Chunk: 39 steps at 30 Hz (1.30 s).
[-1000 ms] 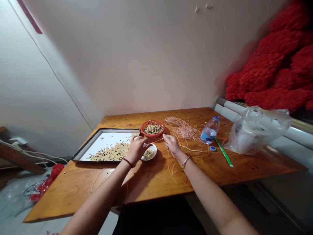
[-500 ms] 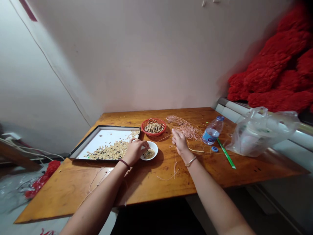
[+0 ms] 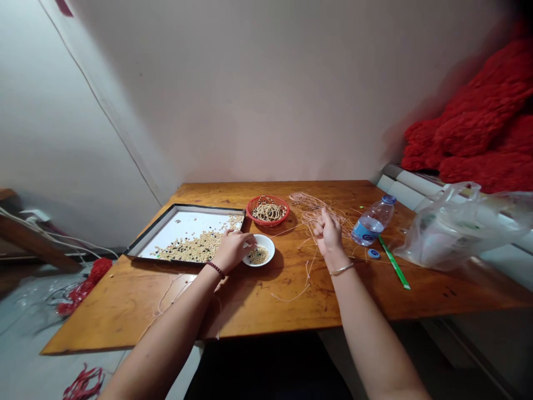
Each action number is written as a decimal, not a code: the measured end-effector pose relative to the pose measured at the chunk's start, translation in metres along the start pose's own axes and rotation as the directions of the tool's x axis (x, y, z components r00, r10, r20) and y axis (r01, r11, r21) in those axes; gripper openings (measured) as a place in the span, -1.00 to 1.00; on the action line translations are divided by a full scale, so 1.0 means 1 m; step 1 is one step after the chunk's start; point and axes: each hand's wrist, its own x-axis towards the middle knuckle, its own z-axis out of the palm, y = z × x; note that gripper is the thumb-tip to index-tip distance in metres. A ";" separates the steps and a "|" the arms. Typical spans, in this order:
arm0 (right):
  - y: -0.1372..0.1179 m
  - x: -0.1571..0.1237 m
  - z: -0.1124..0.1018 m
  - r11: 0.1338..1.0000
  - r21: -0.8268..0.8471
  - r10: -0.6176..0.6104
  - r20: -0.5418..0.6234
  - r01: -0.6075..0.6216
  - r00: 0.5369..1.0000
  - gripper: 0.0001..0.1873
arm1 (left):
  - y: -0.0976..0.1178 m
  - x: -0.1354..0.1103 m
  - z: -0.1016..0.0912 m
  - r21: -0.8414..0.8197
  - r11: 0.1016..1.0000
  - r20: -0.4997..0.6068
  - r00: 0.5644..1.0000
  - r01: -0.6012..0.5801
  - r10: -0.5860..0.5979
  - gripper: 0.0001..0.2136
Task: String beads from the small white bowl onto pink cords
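My left hand (image 3: 235,247) reaches over the left rim of a small white bowl (image 3: 270,254). Its fingers are bent together at loose beads (image 3: 258,255) inside; what they pinch is too small to make out. To the right, my right hand (image 3: 328,231) is raised above the table, closed in a pinch on a thin pinkish cord (image 3: 287,230), which stretches towards the bowl. Behind that hand lies a tangle of the same cord (image 3: 306,201). A shallow black-edged tray (image 3: 177,219) of tan and dark beads adjoins my left hand.
A red basket (image 3: 268,223) with strung beads stands behind the bowl. Right of my right hand are a water bottle (image 3: 368,225), its blue cap (image 3: 373,254), a green strip (image 3: 393,263) and a plastic bag (image 3: 437,239). Loose cord (image 3: 291,300) lies near the front.
My right hand has moved right and slightly up, away from the bowl. My left hand stays at the bowl's rim. The whole view has shifted a little.
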 end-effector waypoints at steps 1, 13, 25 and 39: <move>-0.001 0.000 -0.001 1.000 -0.008 -0.002 0.001 0.002 1.000 -0.43 | 0.000 0.000 0.000 0.000 1.000 0.003 1.000 -0.002 0.002 -0.85; -0.007 -0.001 -0.001 0.994 0.110 0.005 0.018 -0.007 1.000 -0.46 | 0.002 -0.001 -0.002 0.012 1.000 0.009 1.000 -0.021 0.021 -0.85; -0.015 0.007 -0.015 0.982 0.185 -0.032 -0.039 0.039 0.999 -0.47 | 0.003 -0.001 -0.002 0.054 0.998 0.019 1.000 -0.013 0.012 -0.87; -0.023 0.012 -0.023 0.979 0.190 -0.058 -0.101 0.076 0.993 -0.48 | 0.001 -0.002 0.001 0.048 0.999 0.024 1.000 -0.010 0.009 -0.85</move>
